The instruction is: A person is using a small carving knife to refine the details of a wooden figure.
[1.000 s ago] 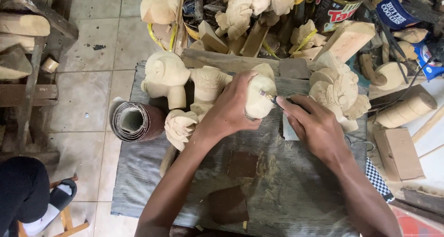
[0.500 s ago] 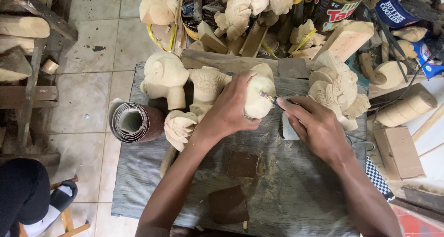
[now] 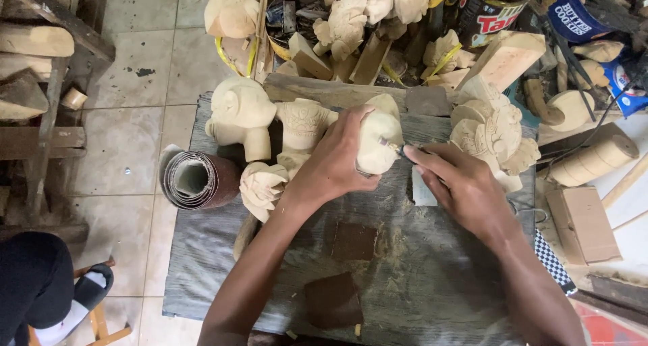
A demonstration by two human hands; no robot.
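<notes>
My left hand (image 3: 337, 160) grips a pale wooden carving (image 3: 378, 140) with a rounded top, held over a grey cloth (image 3: 432, 278). My right hand (image 3: 455, 184) pinches a small thin tool (image 3: 393, 145) whose tip touches the carving's right side. A pale flat piece (image 3: 424, 187) lies under my right hand. Left of my left hand sit a carved head (image 3: 239, 113), a patterned carved torso (image 3: 300, 123) and a carved flower shape (image 3: 262, 187).
A roll of sandpaper (image 3: 196, 180) lies at the cloth's left edge, and two dark sandpaper squares (image 3: 334, 299) rest on the cloth. More carvings, wood blocks and tins crowd the back and right. A wooden frame stands at left; a person's dark-clothed leg (image 3: 30, 285) shows at bottom left.
</notes>
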